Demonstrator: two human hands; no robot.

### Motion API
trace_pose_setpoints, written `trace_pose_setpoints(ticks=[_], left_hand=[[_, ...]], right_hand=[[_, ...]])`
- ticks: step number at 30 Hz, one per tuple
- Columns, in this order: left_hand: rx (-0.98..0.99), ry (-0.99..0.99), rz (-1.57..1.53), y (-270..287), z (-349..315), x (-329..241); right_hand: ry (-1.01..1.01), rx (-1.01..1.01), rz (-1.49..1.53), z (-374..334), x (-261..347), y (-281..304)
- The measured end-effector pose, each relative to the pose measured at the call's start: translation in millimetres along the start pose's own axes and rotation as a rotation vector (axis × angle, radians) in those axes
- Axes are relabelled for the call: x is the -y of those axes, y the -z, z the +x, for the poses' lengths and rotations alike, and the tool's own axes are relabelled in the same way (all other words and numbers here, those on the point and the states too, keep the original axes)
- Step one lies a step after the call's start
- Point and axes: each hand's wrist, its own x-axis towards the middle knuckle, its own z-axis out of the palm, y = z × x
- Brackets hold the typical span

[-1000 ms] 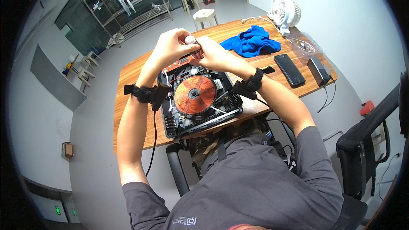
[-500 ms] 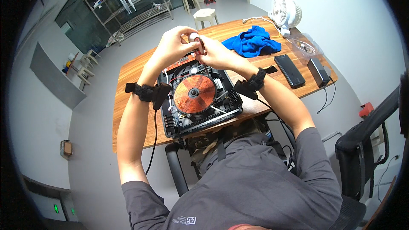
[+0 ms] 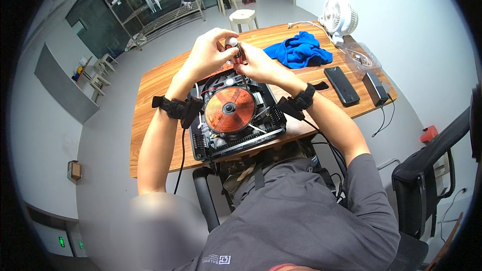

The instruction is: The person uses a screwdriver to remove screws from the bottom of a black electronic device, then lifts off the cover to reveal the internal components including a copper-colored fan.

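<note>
An opened induction cooker [image 3: 241,149] lies on the table in front of me, its black housing exposed. The round copper coil [image 3: 230,109] sits in its middle, and part of an orange circuit board shows at its far edge. Over that far part I hold a screwdriver [image 3: 237,55] with a red, black and white handle, its shaft pointing down into the housing. My right hand [image 3: 257,65] is closed round the handle. The fingers of my left hand [image 3: 207,52] pinch the handle's white top end. The screwdriver's tip is hidden from view.
On the wooden table [image 3: 158,93], a blue cloth [image 3: 298,50] lies right of my hands. Farther right are a black phone [image 3: 342,86], a black power adapter [image 3: 375,88], a clear plastic tray [image 3: 362,57] and a white fan [image 3: 339,17]. Cables hang from both wrist straps.
My left fingers have shifted slightly round the screwdriver's top, and more of its handle shows now. Both hands stay over the far part of the cooker. The view has tilted a little.
</note>
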Motion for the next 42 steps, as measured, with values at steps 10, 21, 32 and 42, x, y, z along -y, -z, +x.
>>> trace_pose_setpoints(ticks=[10,21,32,42], left_hand=[[-0.127,-0.022,0.11,-8.3,0.8,12.0],[-0.118,0.145,0.292,3.0,6.0,1.7],[-0.096,0.173,0.478,0.3,9.3,-14.8],[-0.032,-0.003,0.106,0.2,8.2,8.3]], right_hand=[[0.042,-0.066,0.009,-6.6,6.2,-5.9],[0.054,-0.037,-0.029,-8.7,8.6,-14.6],[-0.014,-0.095,0.069,-8.4,9.0,0.7],[0.048,-0.032,-0.02,-4.1,13.4,3.7]])
